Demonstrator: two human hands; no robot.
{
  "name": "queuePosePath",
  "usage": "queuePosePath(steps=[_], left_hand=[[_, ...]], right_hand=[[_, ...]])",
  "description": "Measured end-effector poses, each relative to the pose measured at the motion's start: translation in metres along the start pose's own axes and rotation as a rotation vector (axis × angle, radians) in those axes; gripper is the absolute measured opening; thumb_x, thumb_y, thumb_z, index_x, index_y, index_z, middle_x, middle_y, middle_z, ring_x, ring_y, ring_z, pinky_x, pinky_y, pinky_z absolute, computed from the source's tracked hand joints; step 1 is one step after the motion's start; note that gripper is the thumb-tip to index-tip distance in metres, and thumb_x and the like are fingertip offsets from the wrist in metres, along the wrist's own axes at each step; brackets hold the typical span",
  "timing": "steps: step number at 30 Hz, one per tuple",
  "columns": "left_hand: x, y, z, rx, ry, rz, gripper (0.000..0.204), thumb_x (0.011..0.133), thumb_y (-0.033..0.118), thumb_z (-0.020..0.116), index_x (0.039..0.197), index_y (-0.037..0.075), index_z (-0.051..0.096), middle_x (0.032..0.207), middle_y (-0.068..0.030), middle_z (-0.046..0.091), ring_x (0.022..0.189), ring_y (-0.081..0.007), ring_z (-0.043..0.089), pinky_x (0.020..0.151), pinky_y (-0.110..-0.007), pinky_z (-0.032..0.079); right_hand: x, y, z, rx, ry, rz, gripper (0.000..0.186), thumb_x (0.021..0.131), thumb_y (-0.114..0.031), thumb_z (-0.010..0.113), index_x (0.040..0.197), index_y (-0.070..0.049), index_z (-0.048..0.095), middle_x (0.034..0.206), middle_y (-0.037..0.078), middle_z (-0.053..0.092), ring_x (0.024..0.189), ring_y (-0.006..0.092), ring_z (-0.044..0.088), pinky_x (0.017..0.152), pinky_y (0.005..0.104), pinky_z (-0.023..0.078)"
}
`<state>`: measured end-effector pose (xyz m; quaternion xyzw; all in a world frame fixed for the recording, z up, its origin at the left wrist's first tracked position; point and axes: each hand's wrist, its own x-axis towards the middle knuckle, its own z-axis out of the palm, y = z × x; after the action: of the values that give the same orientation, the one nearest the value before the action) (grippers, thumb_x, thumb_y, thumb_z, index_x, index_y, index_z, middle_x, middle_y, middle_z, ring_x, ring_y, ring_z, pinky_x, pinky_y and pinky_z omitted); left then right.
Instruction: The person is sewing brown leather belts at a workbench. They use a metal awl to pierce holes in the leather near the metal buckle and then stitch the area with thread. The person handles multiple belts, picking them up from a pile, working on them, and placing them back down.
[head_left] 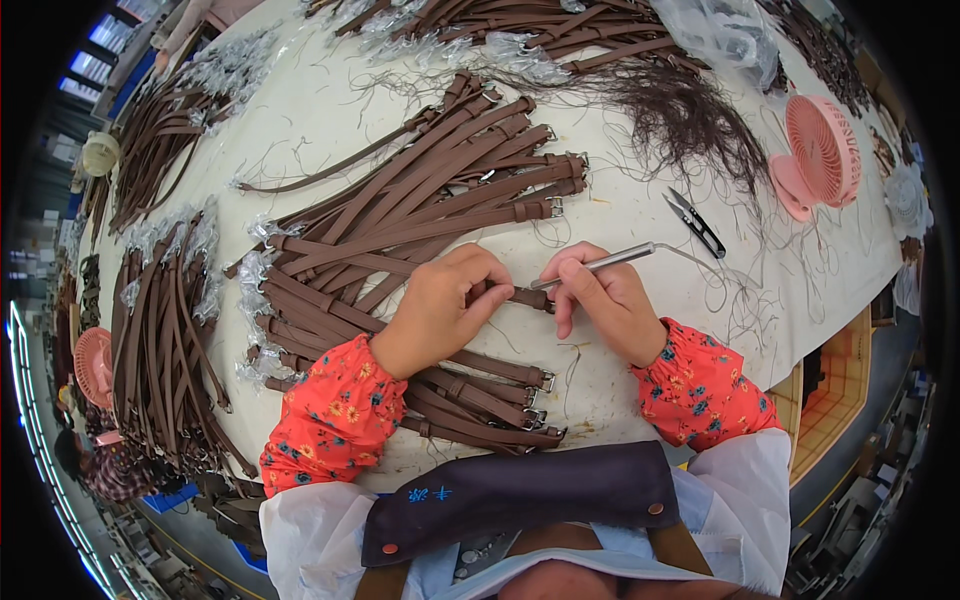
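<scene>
My left hand (452, 305) is closed in a pinch just left of a short brown strap end (535, 298); what is between its fingertips is too small to make out. My right hand (596, 300) grips a slim silver tool (620, 256) with a cord trailing rightward, its tip over that strap end. Under and around my hands lies a heap of brown buckled straps (410, 190), some with clear plastic wrap at their left ends. Black-handled thread snips (700, 230) lie right of my right hand, among loose threads.
More strap piles (165, 340) lie left and at the back, beside a dark thread tangle (690, 120) on the white table (800, 290). A pink fan (820, 150) stands back right. A yellow crate (830, 400) is below the right edge. Another person (105, 465) is at lower left.
</scene>
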<state>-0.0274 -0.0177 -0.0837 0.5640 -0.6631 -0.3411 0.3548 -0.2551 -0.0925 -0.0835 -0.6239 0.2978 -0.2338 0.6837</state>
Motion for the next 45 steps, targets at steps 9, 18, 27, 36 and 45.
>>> queuePosePath(steps=[9,18,27,36,45], left_hand=[[0.002,-0.001,-0.014,-0.012,-0.228,0.009,0.009,0.087,0.003,0.074,0.094,0.003,0.069,0.096,-0.0048,0.063,0.068,-0.0091,0.056,0.058,-0.024,0.047],[0.005,0.005,-0.009,0.469,0.043,0.316,0.017,0.081,0.008,0.079,0.095,0.007,0.068,0.094,-0.0072,0.06,0.087,-0.0271,0.059,0.074,-0.037,0.049],[-0.002,0.002,-0.002,0.248,-0.066,0.136,0.016,0.082,0.006,0.079,0.088,0.006,0.064,0.089,-0.0062,0.06,0.068,-0.0206,0.061,0.061,-0.033,0.051],[-0.001,0.0,-0.003,0.165,-0.035,0.163,0.02,0.083,0.005,0.078,0.101,0.007,0.071,0.098,-0.0072,0.062,0.07,-0.0202,0.062,0.064,-0.031,0.052],[0.001,0.004,-0.003,0.124,-0.083,0.076,0.01,0.088,0.003,0.071,0.095,0.003,0.064,0.093,-0.0101,0.063,0.072,-0.024,0.063,0.066,-0.033,0.05]], right_hand=[[0.0,0.002,0.0,0.023,0.013,0.012,0.037,0.11,-0.032,0.045,0.106,0.0,0.063,0.068,0.003,0.063,0.059,0.0098,0.06,0.057,0.0244,0.046],[0.0,0.003,-0.001,0.043,0.093,-0.055,0.037,0.11,-0.034,0.045,0.109,-0.001,0.061,0.069,0.002,0.061,0.061,0.0096,0.059,0.069,0.0262,0.049],[0.001,0.004,0.001,0.055,0.089,-0.116,0.037,0.11,-0.035,0.044,0.109,0.0,0.059,0.068,0.001,0.061,0.065,0.0087,0.059,0.084,0.0282,0.051],[-0.001,0.002,-0.001,0.028,0.074,-0.096,0.038,0.11,-0.033,0.044,0.106,0.0,0.062,0.066,0.002,0.061,0.06,0.0078,0.058,0.078,0.0271,0.051],[-0.003,-0.003,-0.003,-0.063,-0.003,-0.027,0.037,0.109,-0.03,0.046,0.102,0.0,0.066,0.064,0.001,0.061,0.057,0.007,0.056,0.059,0.0249,0.043]])
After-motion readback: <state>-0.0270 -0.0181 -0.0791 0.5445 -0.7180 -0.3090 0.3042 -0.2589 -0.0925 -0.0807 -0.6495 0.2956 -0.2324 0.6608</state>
